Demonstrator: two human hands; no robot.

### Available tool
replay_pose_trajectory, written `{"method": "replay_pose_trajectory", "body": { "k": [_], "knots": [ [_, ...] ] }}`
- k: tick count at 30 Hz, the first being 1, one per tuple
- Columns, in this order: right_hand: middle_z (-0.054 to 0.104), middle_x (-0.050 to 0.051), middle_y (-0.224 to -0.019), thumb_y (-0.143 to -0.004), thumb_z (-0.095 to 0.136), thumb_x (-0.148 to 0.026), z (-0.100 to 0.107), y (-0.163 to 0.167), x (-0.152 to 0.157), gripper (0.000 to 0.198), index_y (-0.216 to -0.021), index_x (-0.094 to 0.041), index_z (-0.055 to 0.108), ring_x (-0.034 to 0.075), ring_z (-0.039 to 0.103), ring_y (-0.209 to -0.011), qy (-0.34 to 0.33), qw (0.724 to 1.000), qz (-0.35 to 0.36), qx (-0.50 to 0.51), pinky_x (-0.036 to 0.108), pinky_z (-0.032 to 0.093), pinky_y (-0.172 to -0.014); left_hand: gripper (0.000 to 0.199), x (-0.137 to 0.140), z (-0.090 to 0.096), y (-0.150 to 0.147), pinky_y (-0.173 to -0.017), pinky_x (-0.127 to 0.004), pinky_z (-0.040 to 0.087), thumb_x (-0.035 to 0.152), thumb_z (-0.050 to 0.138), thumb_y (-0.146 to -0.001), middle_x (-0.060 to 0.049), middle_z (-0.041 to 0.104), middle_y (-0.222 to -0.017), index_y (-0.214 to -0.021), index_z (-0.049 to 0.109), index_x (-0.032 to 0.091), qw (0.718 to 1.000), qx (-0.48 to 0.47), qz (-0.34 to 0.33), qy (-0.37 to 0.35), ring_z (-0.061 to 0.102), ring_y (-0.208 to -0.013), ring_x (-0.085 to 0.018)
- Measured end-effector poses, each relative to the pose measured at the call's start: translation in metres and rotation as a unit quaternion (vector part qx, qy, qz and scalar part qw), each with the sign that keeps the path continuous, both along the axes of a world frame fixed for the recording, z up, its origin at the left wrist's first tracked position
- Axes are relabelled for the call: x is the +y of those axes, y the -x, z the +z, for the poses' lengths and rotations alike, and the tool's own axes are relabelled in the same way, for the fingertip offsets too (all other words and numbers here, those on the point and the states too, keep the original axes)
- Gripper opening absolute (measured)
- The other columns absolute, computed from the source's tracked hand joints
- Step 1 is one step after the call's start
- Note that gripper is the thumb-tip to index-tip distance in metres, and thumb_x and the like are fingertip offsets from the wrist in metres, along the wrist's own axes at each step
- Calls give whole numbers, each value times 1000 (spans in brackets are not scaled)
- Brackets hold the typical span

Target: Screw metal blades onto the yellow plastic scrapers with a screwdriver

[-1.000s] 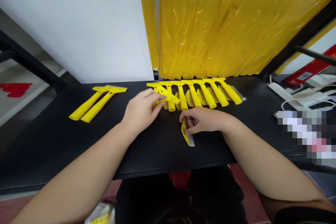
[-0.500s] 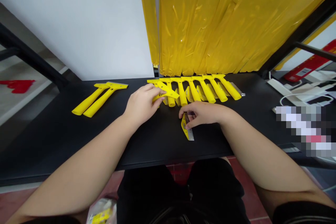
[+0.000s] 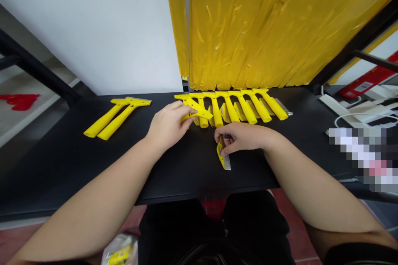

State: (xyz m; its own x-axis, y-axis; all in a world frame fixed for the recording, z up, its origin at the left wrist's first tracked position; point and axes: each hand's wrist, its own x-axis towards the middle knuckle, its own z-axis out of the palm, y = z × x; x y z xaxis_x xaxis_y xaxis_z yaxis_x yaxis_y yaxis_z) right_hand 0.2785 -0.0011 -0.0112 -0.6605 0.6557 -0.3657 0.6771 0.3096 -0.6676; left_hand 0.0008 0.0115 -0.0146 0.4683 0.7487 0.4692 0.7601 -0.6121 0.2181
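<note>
My left hand (image 3: 168,126) is closed on a yellow scraper handle (image 3: 201,110), gripped near its wide head. The rest of that handle is hidden by my fingers. Close by on the right, my right hand (image 3: 244,137) pinches a scraper blade piece (image 3: 221,155), a yellow plate with a metal blade along its right edge, low over the black tabletop (image 3: 186,169) or touching it. Behind both hands, several yellow scraper handles (image 3: 231,109) lie side by side in a row, with blade pieces (image 3: 239,110) tucked between them.
Two more yellow scrapers (image 3: 116,118) lie together on the left. White power strips and cables (image 3: 345,109) crowd the right end, near a red package (image 3: 365,80). A white panel (image 3: 124,29) and yellow plastic sheeting (image 3: 242,29) rise behind the table. A clear bag (image 3: 120,250) sits below its front edge.
My right hand appears slightly lower and farther right with the blade piece, along with a small shift of the view. My left hand keeps its hold on the scraper handle.
</note>
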Motion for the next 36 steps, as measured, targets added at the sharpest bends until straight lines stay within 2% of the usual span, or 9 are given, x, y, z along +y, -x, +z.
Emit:
{"method": "replay_pose_trajectory", "body": {
  "k": [15, 24, 30, 36],
  "knots": [
    [69, -1, -77, -81, 85, -44, 1, 1, 0, 38, -107, -22, 69, 17, 63, -69, -3, 1000, 9, -6, 28, 42, -62, 18, 0, 0, 0, -84, -37, 57, 26, 68, -98, -7, 72, -106, -113, 78, 21, 1000, -4, -1, -3, 70, -99, -25],
    [72, -1, -80, -81, 85, -42, -1, 2, -2, 40, -114, -23, 72, 18, 66, -71, 15, 1000, 6, 6, 28, 44, -63, 18, -1, 1, 0, -83, -36, 57, 27, 67, -98, -6, 73, -106, -112, 77, 22, 1000, -6, -1, -2, 70, -98, -25],
    [74, 0, -81, -83, 83, -39, 1, 2, -4, 35, -111, -22, 72, 17, 67, -71, 8, 1000, 8, 6, 28, 45, -63, 18, -1, 0, 0, -82, -36, 57, 27, 67, -98, -6, 73, -106, -112, 78, 22, 1000, -6, 1, -3, 70, -98, -25],
    [71, -1, -81, -83, 83, -41, 3, 3, -6, 41, -116, -23, 69, 16, 63, -68, -13, 1000, 11, -1, 28, 44, -62, 18, -1, 1, -1, -82, -37, 56, 28, 67, -99, -7, 73, -105, -112, 78, 21, 1000, -9, -6, 1, 70, -97, -25]
  ]
}}
